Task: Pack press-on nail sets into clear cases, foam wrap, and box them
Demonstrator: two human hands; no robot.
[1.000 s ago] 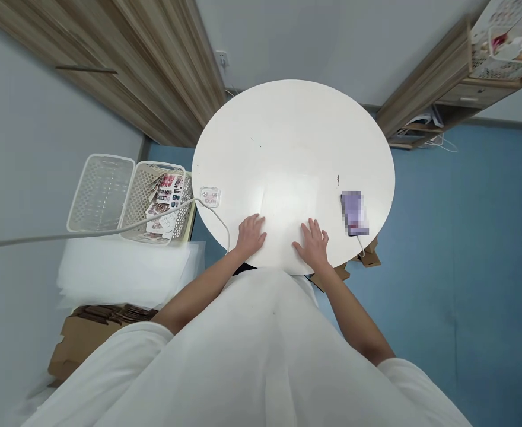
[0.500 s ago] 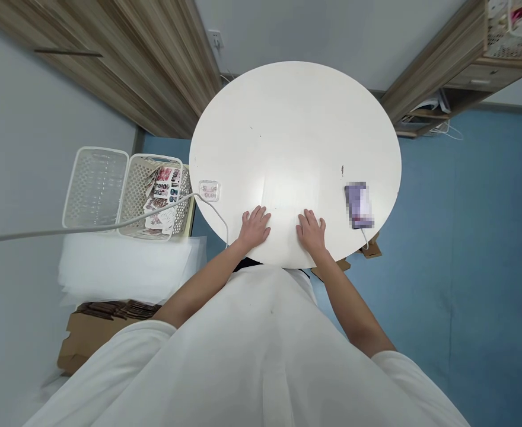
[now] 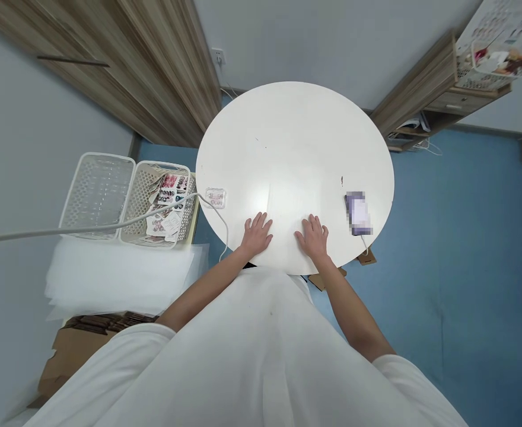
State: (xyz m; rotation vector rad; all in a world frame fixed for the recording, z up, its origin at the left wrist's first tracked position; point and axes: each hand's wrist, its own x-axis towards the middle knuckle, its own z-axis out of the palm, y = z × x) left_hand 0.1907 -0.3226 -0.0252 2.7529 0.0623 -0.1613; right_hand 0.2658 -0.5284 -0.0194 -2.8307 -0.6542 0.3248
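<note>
My left hand (image 3: 257, 233) lies flat, palm down, on the near edge of a round white table (image 3: 294, 142), fingers spread and holding nothing. My right hand (image 3: 314, 237) rests flat beside it, a short gap between them, also holding nothing. A small clear case with pink contents (image 3: 215, 197) sits at the table's left edge, left of my left hand. A purple phone (image 3: 357, 213) with a white cable lies to the right of my right hand.
Two white mesh baskets (image 3: 98, 193) stand left of the table; the right one holds printed cards (image 3: 167, 201). A grey cable (image 3: 110, 225) crosses them. White foam sheets (image 3: 118, 276) and a cardboard box (image 3: 69, 350) lie below. A wooden shelf (image 3: 425, 89) stands at back right.
Both hands stay flat on the table, having shifted slightly closer together. The view has shifted a little with my head.
</note>
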